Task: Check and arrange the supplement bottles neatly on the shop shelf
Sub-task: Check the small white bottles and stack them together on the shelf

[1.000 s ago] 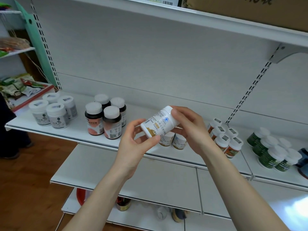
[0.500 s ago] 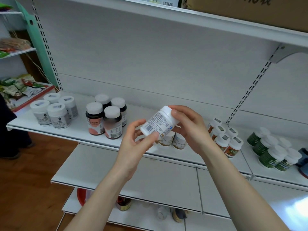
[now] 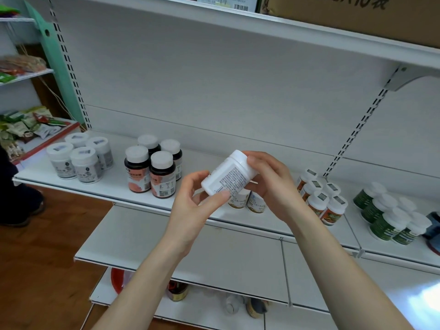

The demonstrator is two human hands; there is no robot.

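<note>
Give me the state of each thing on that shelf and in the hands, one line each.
held white bottle: capped, tilted, off the shelf, fine print facing the camera.
left hand: grips the bottle's base end.
right hand: grips its cap end.
dark pink-label bottles: four, upright, capped.
grey jars: four, upright, capped.
orange-label bottles: upright, capped, clustered.
green bottles: upright, capped, clustered.
two white bottles: upright, tops hidden by the hands.

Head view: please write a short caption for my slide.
Left hand and right hand hold a tilted white bottle, print toward the camera, before the shelf.
</note>
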